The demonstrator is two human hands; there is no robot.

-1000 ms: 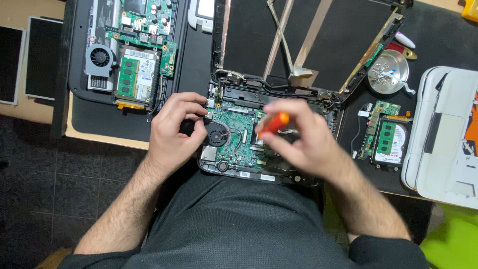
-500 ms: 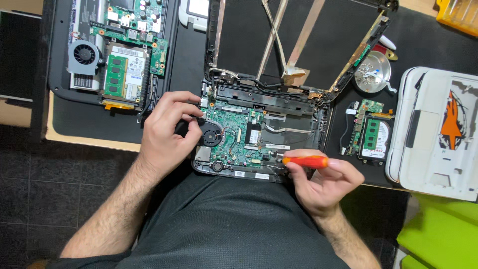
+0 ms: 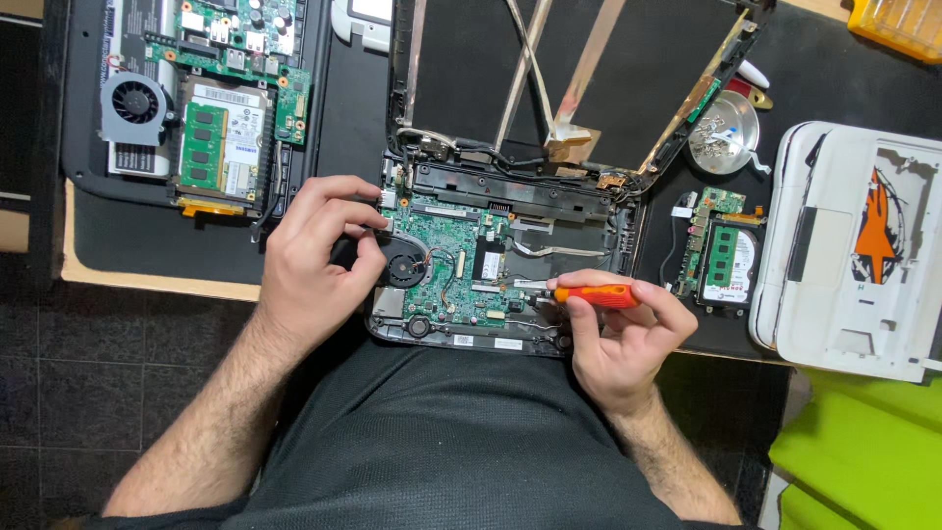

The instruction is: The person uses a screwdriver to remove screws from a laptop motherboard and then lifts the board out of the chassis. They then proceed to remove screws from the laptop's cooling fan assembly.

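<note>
My left hand [image 3: 319, 260] was curled over the left edge of the small opened laptop base with its exposed green circuit board [image 3: 461, 265], thumb and fingers pinched together at the corner just beside the round black cooling fan [image 3: 402, 267]; what, if anything, sat between the fingertips I could not tell. My right hand [image 3: 618, 339] was clamped on the orange-handled screwdriver [image 3: 589, 293], held nearly level, its metal tip pointing left onto the right part of the board, near the centre of the frame. The base sat at the near edge of the black work mat [image 3: 343, 128], its front lip overhanging towards my lap, so my wrists had free room below it in the lower half of the frame. Behind it, in the upper centre, the stripped black lid frame with loose flat ribbon strips [image 3: 559, 79] lay open and closed off the far side. To the right, just beyond my right hand, lay a small green memory module on a drive [image 3: 728, 260], and above that a round metal dish of screws [image 3: 724, 137]. A white plastic laptop shell with an orange sticker [image 3: 854, 245] filled the right edge. In the upper left stood a second opened laptop with a grey fan and green boards [image 3: 196, 98], well apart from my left hand, with bare mat between.
</note>
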